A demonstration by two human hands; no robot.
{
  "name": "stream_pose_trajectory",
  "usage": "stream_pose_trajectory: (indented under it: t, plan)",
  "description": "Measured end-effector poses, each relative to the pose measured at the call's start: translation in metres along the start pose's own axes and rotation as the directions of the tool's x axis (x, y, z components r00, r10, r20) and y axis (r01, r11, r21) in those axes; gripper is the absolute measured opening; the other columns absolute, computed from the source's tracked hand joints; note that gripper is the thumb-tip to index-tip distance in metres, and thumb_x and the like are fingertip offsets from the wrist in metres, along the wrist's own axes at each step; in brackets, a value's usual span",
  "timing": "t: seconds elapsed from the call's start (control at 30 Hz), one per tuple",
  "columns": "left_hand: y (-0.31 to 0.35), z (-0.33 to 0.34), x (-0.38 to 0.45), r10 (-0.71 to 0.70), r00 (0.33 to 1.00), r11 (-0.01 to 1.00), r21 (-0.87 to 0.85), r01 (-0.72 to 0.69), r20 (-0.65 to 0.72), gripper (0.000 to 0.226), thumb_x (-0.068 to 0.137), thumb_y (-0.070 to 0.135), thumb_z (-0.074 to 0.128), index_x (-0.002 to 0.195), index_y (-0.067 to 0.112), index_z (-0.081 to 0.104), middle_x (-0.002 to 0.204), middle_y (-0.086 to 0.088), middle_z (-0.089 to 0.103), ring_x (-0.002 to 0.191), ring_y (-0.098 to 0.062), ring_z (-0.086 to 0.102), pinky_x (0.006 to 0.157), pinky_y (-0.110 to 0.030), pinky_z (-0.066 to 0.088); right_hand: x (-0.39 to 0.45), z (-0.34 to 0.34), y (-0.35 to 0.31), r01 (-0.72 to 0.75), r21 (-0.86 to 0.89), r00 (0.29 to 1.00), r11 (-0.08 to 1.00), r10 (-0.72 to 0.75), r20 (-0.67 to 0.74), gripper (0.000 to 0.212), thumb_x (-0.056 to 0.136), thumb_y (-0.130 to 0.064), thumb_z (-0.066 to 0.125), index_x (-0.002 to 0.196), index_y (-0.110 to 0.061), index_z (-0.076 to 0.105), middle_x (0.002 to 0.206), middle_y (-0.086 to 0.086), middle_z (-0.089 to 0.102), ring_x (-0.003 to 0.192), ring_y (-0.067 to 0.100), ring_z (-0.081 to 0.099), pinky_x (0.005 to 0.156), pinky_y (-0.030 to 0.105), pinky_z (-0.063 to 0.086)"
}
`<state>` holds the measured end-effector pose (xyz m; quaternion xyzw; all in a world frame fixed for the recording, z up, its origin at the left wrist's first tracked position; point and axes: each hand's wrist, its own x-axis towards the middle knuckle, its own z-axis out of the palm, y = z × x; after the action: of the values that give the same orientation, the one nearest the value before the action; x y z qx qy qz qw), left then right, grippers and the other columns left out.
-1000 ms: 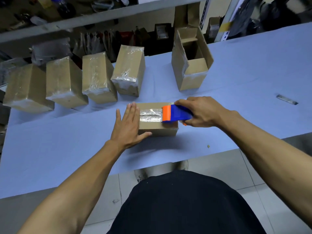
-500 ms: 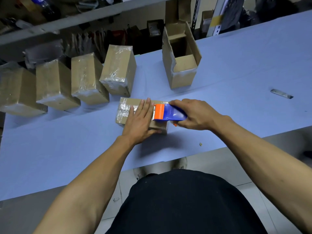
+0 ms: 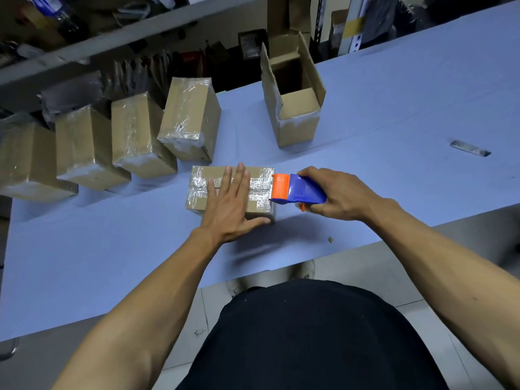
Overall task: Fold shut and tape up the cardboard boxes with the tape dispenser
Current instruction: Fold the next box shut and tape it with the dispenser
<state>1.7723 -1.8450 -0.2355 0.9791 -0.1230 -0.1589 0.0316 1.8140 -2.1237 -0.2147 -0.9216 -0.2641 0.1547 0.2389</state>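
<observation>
Blue cloth covers the long table, with cluttered shelving behind it. Under the person's left hand lies the box being sealed, closed and striped along its top seam with clear tape. That hand rests flat on it, fingers straight and together, the thumb hooked down over the near edge, pressing rather than gripping. The right hand is wrapped round the blue and orange tape dispenser, whose orange mouth now sits at the box's right-hand edge, just beyond the left hand's fingertips.

A second ago the dispenser was riding over the middle of the top and the left hand sat off the box's left end; half a second ago the palm had come onto the lid. Now the strip reaches the whole length of the seam and the dispenser has run off to the right end. To my eye the pass is done, and what remains is to turn the tape down over that end and tear it off.

Beyond the left hand stand four taped boxes in a row. Beyond the right hand stands an open box, flaps up, likely the next one. Farther right of the right hand lies a small metal strip.
</observation>
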Motion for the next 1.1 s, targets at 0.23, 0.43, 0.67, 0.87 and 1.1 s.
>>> stream_pose_trajectory:
  t: [0.23,0.43,0.67,0.87,1.1]
  plan:
    - [0.025,-0.003,0.018,0.064,0.998,0.993,0.103,-0.062,-0.016,0.110,0.082,0.078,0.043,0.157,0.011,0.002,0.166,-0.004,-0.010,0.152,-0.031,-0.010,0.105,-0.078,0.016,0.012,0.013,-0.004,-0.024,-0.087,0.999,0.996,0.027,0.031,0.046,0.082,-0.042,0.067,0.112,-0.019,0.039,0.100,0.001,0.059,0.073,0.024,0.052,0.059,0.032,0.037]
    - [0.020,0.003,0.018,0.074,0.997,0.993,0.091,-0.071,-0.022,0.098,0.080,0.072,0.035,0.158,0.021,0.006,0.166,0.000,-0.003,0.152,-0.034,-0.004,0.100,-0.081,0.015,0.006,0.023,0.007,-0.006,0.046,0.999,0.999,0.005,0.034,0.051,0.084,-0.044,0.064,0.126,-0.027,0.042,0.105,0.000,0.059,0.087,0.023,0.057,0.072,0.037,0.048]
    - [0.021,0.004,0.018,0.048,0.998,0.996,0.083,-0.045,-0.034,0.099,0.081,0.072,0.041,0.158,0.023,0.003,0.166,0.002,-0.006,0.152,-0.029,-0.008,0.104,-0.079,0.011,-0.014,0.018,0.032,-0.071,0.026,0.997,0.997,0.070,0.031,0.059,0.084,-0.051,0.064,0.136,-0.036,0.038,0.100,-0.006,0.054,0.086,0.019,0.055,0.073,0.034,0.047]
    - [0.020,0.004,0.017,0.048,0.999,0.998,0.044,-0.047,-0.025,0.100,0.081,0.078,0.037,0.158,0.025,0.002,0.166,0.005,-0.009,0.152,-0.026,-0.011,0.104,-0.078,0.008,-0.021,0.025,0.038,-0.172,0.122,0.978,0.978,0.155,0.137,0.082,0.087,-0.059,0.063,0.153,-0.043,0.017,0.102,-0.002,0.054,0.089,0.018,0.054,0.079,0.031,0.046]
    - [0.024,-0.005,0.014,0.026,1.000,0.999,-0.018,-0.026,-0.004,0.102,0.076,0.088,0.018,0.157,0.031,-0.006,0.163,0.012,-0.020,0.150,-0.019,-0.022,0.107,-0.076,-0.001,0.000,0.006,0.008,-0.115,-0.246,0.985,0.962,0.143,0.097,0.077,0.091,-0.073,0.036,0.156,-0.036,0.016,0.116,0.002,0.050,0.091,0.022,0.054,0.066,0.031,0.035]
